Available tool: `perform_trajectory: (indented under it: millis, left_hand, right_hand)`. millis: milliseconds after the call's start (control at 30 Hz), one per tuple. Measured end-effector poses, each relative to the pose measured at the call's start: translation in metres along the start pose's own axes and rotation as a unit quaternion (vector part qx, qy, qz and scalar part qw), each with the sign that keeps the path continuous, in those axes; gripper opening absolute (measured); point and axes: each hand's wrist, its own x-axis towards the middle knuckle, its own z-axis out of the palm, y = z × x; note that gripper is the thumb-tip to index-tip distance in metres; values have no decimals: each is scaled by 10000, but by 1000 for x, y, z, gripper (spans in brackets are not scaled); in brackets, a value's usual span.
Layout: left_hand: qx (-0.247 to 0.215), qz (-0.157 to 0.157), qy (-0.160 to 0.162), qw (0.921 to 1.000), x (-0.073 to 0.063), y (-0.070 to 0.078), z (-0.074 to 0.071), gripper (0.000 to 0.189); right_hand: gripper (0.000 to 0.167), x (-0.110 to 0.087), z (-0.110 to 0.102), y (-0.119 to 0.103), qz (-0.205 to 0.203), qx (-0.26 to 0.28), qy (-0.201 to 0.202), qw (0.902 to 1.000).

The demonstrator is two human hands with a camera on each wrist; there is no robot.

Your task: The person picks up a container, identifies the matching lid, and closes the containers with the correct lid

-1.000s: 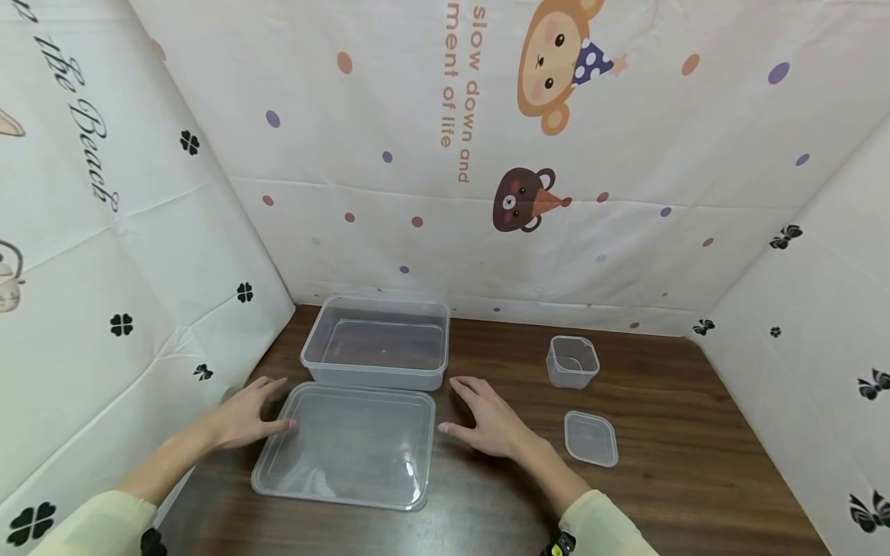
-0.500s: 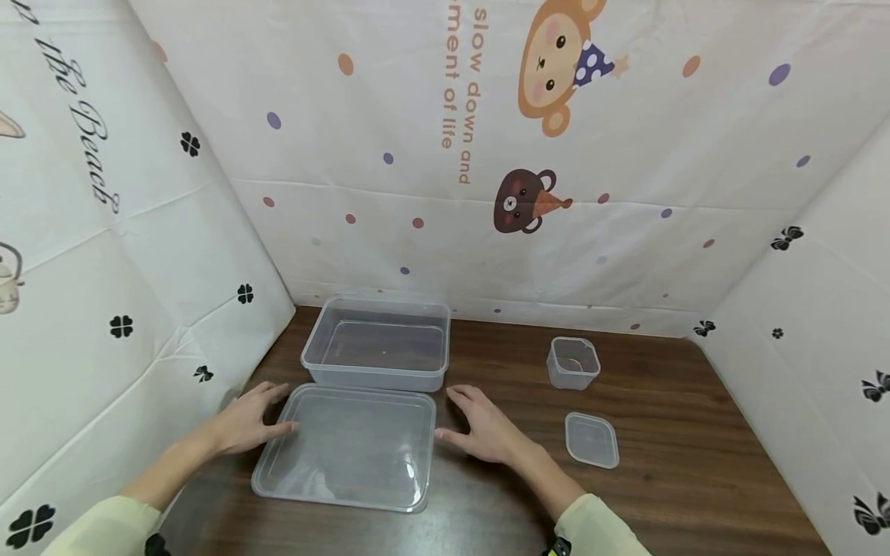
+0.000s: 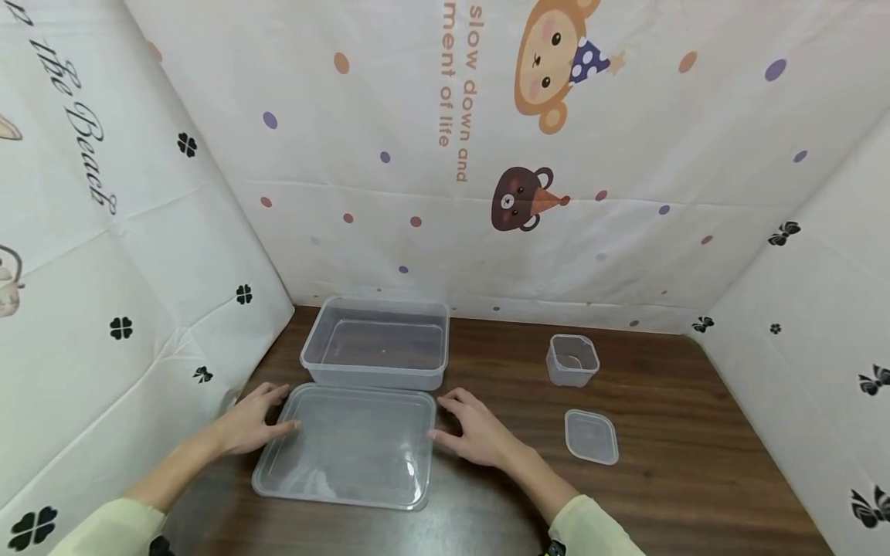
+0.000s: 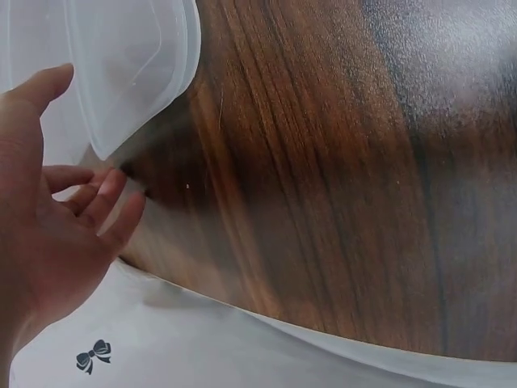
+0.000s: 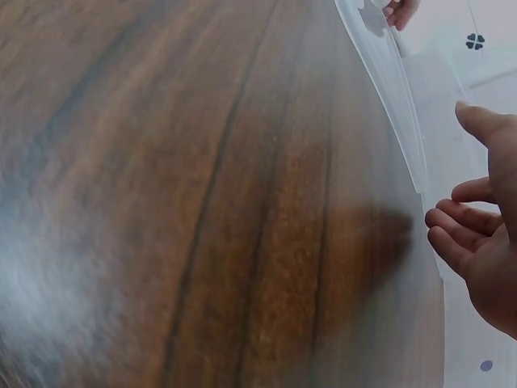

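Note:
A large clear rectangular lid [image 3: 351, 448] lies flat on the wooden table, just in front of a large clear plastic container [image 3: 382, 376]. My left hand [image 3: 249, 421] is at the lid's left side, thumb over its edge and fingers spread past the far-left corner. On the other side my right hand [image 3: 480, 431] has its thumb right at the lid's right edge, fingers by the far-right corner. Both hands have relaxed, loosely bent fingers. In the left wrist view, the left hand [image 4: 69, 194] is beside the lid's corner [image 4: 137, 73]. The right wrist view shows the right hand [image 5: 485, 226] beside the lid.
At the right of the table [image 3: 681, 440] stands a small clear square container [image 3: 572, 361], with its small lid [image 3: 591, 437] lying in front of it. White printed sheets [image 3: 389, 185] rise behind the table and along both sides.
My right hand has moved left, up to the lid's right edge. The left hand has shifted slightly right over the lid's left edge. The lids and containers stay in place.

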Motion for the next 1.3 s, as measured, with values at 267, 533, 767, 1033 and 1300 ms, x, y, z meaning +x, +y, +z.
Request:
perform_trajectory:
  millis: [267,533,767,1033,1300]
  left_hand:
    - [-67,47,-18,10000,-1,2,8,87]
    - [-6,89,28,10000,2,4,1,82]
    - [28,31,122,9999,3,7,1,81]
    - [-134,-233,118,9996,4,7,1,82]
    - [-355,-335,74,9988,5,10,0,70]
  right_hand:
    - [62,-5,3,5,0,127,36,9999]
    - [58,-4,4,3,107,-10,102,9999]
    - [56,-3,4,2,149,-35,52,9999]
    - [54,-2,5,-5,137,-31,27,9999]
    - [53,-2,7,-10,272,-72,-34,9996]
